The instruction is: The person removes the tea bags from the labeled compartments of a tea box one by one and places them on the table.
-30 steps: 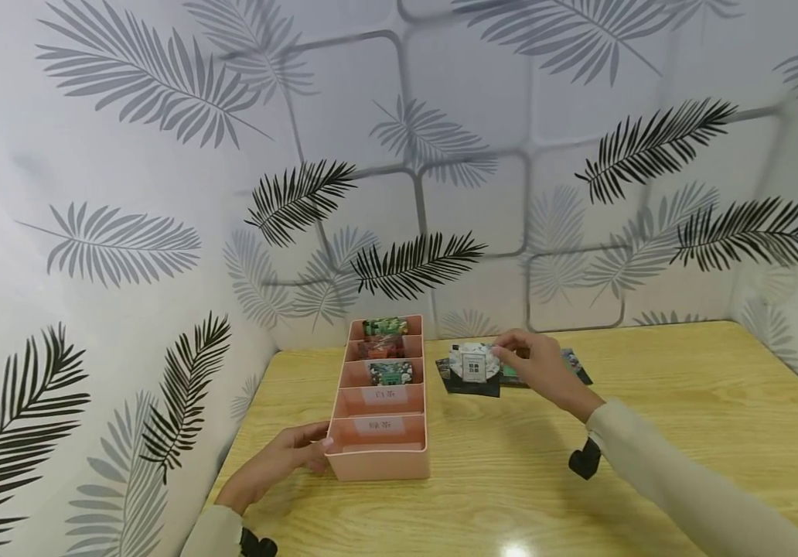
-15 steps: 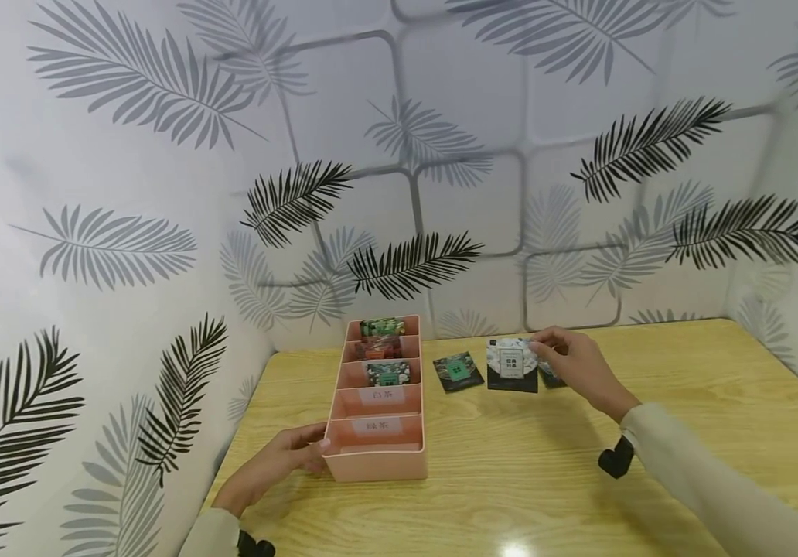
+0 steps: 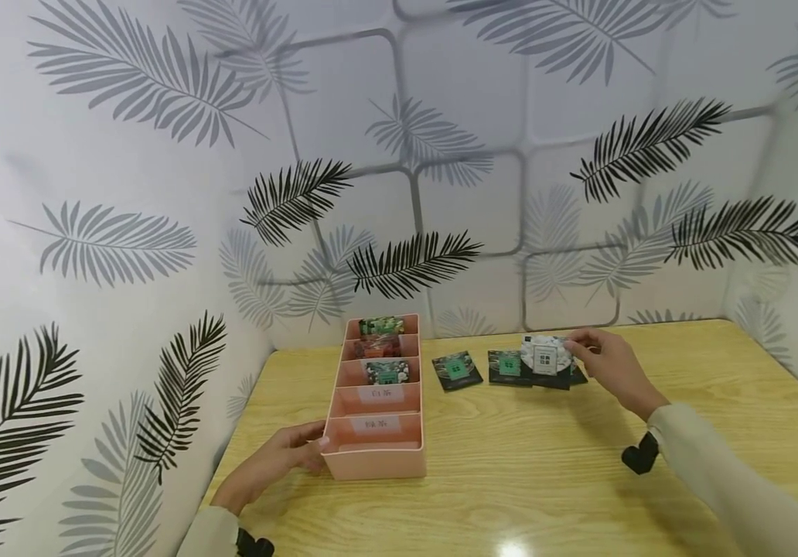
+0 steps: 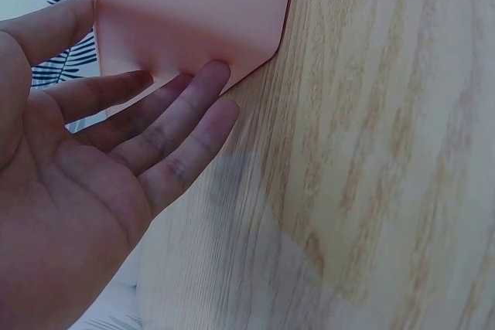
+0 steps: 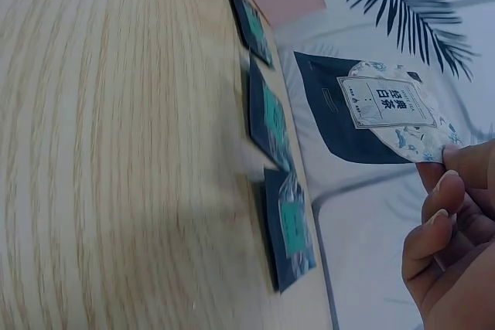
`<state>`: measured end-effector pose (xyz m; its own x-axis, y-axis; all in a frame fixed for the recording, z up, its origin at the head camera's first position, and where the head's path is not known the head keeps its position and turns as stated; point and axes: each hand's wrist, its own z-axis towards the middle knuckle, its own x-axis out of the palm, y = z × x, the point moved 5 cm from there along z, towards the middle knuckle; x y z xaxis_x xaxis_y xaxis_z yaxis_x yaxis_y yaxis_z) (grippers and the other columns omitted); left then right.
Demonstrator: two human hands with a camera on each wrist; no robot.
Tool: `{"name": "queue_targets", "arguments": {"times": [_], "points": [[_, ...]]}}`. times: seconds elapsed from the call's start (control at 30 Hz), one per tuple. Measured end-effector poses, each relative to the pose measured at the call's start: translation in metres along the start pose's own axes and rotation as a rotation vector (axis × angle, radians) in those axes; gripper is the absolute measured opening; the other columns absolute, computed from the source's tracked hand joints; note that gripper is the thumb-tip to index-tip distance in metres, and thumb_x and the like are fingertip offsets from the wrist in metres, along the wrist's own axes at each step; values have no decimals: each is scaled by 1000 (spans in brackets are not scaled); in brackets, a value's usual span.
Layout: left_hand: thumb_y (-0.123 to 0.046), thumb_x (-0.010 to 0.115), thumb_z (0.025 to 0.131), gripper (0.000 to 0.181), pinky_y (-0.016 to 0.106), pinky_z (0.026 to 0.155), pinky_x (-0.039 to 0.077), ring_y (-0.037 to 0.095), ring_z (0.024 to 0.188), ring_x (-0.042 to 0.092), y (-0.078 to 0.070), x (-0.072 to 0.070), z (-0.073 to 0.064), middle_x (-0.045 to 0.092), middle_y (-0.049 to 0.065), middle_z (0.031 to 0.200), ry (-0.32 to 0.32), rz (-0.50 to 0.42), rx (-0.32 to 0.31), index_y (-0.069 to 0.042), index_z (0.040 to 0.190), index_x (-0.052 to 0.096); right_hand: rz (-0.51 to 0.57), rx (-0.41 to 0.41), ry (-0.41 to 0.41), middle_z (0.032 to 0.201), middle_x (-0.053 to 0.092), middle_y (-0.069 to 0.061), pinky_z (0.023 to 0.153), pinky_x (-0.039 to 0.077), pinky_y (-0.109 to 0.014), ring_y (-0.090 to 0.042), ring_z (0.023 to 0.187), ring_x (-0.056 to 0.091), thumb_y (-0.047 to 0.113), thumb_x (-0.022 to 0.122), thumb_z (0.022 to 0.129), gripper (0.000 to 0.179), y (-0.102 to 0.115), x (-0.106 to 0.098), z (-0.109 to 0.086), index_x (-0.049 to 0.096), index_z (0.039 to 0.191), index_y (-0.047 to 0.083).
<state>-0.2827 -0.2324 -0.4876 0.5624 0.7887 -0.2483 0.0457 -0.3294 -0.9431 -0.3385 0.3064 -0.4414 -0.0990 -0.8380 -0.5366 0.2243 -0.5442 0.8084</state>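
Two hands divide the work in the head view: the left hand (image 3: 291, 452) rests at the near left corner of a pink five-compartment organizer (image 3: 374, 466), probably to steady it, while the right hand (image 3: 611, 367) pinches a white-topped tea sachet (image 3: 545, 360) by its edge, leaving the printed face in sight. Green (image 3: 381, 326), red (image 3: 380, 346) and dark (image 3: 388, 374) packets lie in the three rear slots; the two nearest show white labels (image 3: 381, 394), presumably facing forward for reading. To the organizer's right, green-labelled sachets (image 3: 458, 371) form a row near the table's far edge, partly hidden by the held one; a narrow strip of wood-grain table (image 3: 496, 464) separates organizer and row, with broad stretches in front and to the right, though the patterned wall (image 3: 468, 201) limits room behind. From the left wrist, the fingers are loosely extended, tips against the organizer's outer wall, thumb at its rim, so the hold looks light. From the right wrist, thumb and finger grip only one corner, the other fingers curled; the sachet hangs raised, apart from the three on the wood, against the wall.
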Motion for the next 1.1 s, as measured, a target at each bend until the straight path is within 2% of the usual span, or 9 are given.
{"name": "queue_targets", "arguments": {"times": [0.13, 0.5, 0.87, 0.97, 1.1], "points": [[-33, 48, 101, 59, 48, 92, 47, 28, 107, 59, -1, 1, 1, 37, 18, 148, 7, 1, 7, -6, 150, 28, -30, 1, -12, 95, 61, -14, 50, 43, -34, -36, 63, 50, 40, 51, 99, 36, -12, -9, -1, 60, 116, 9], [-31, 48, 102, 59, 50, 93, 46, 29, 106, 60, -2, 2, 0, 38, 19, 147, 17, -20, 5, -5, 150, 27, -96, 37, -74, 104, 61, -16, 54, 47, -33, -25, 68, 54, 40, 47, 100, 41, -37, -37, -1, 58, 118, 4], [-32, 47, 102, 58, 49, 93, 46, 29, 107, 60, -3, 0, 0, 39, 17, 146, 14, -17, 11, -7, 151, 28, -154, 102, -75, 111, 59, -21, 57, 47, -34, -35, 82, 56, 40, 44, 101, 46, -65, -57, 6, 57, 120, 1], [-33, 49, 101, 60, 48, 94, 46, 29, 107, 60, -3, 0, 0, 39, 17, 146, 6, -13, 4, -6, 151, 28, -191, 103, -88, 113, 58, -23, 62, 48, -37, -37, 91, 56, 38, 44, 102, 44, -72, -60, 7, 58, 119, -1], [-32, 48, 101, 59, 49, 94, 46, 29, 107, 60, -2, 0, -1, 39, 18, 146, 11, -5, -1, -6, 150, 28, -246, 124, -104, 115, 57, -25, 73, 47, -48, -40, 103, 53, 36, 44, 102, 43, -81, -62, 9, 59, 118, -2]]}}
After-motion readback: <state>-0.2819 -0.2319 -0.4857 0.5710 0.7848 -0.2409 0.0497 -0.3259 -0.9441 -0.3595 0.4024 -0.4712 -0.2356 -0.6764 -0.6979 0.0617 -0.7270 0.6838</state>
